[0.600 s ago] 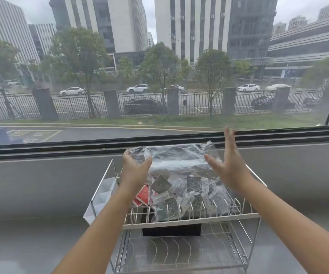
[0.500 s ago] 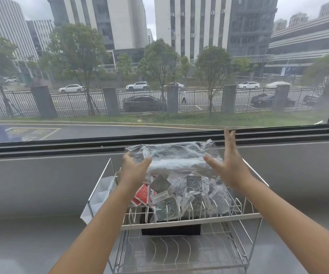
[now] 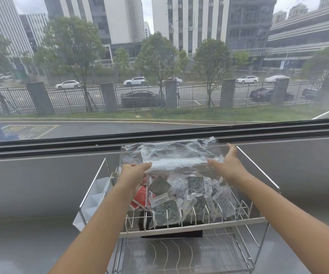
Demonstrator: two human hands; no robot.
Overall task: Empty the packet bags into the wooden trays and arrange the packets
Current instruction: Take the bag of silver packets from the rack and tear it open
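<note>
Closest to me the lower shelf of the wire rack stands bare, and on the upper tier the packets lie heaped inside the clear packet bag, a dark box just under them. The left hand pinches the near left edge of the plastic between thumb and fingers; the right hand lies flat against the bag's right side, fingers straight, nothing curled round it. Off the rack's left side hangs a white plastic holder, and past it all is the window. I'd say the bag is only being taken up, with no wooden tray in sight; next both hands need a firm grasp to lift it without spilling
</note>
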